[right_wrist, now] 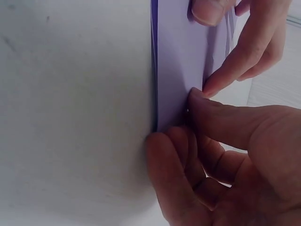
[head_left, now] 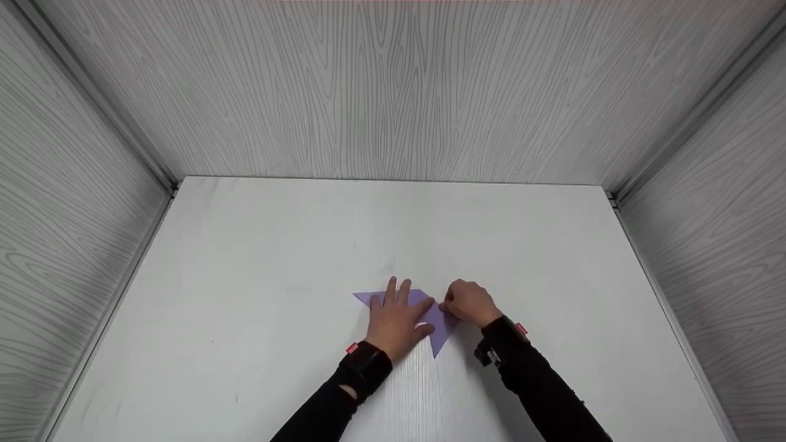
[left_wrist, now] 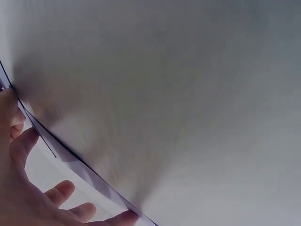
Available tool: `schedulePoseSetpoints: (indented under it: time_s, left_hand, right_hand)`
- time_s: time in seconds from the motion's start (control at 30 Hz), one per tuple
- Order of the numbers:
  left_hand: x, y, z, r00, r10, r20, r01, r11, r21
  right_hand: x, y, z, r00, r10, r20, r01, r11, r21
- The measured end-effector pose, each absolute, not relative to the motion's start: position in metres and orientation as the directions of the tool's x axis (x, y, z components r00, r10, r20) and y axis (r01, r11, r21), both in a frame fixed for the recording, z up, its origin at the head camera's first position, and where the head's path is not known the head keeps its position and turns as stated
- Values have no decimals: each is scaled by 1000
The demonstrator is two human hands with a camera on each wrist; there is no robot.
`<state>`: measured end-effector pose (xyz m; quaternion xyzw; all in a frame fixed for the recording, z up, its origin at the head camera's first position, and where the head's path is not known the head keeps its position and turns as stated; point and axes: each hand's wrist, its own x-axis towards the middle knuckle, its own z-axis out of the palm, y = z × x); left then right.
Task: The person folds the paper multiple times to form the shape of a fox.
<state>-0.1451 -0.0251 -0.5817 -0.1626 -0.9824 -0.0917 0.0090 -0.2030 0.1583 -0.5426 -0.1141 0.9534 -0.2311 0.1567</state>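
Head view: folded purple paper (head_left: 441,332) on the counter (head_left: 258,258), long axis left to right, one tip jutting between the hands. The left hand (head_left: 393,323), fingers spread, rests across it; the right hand (head_left: 471,302), grip closed, pinches its right edge, paper lying leftward.

Open bench (head_left: 264,245) surface left, right and far, woodgrain walls (head_left: 381,104) bounding those three sides, left grip (head_left: 392,325) and right grip (head_left: 473,302) blocking the middle at purple paper (head_left: 441,328), dark sleeves (head_left: 549,396) crossing nearer, passable gap between them.
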Motion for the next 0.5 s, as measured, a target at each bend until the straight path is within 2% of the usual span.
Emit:
schedulePoseSetpoints:
  time_s: [0.5]
  left_hand:
    - [-158, -44, -580, -967, 253, 43, 255, 932, 258]
  right_hand:
    - [-207, 159, -544, -910, -298, -289, -128, 863, -488]
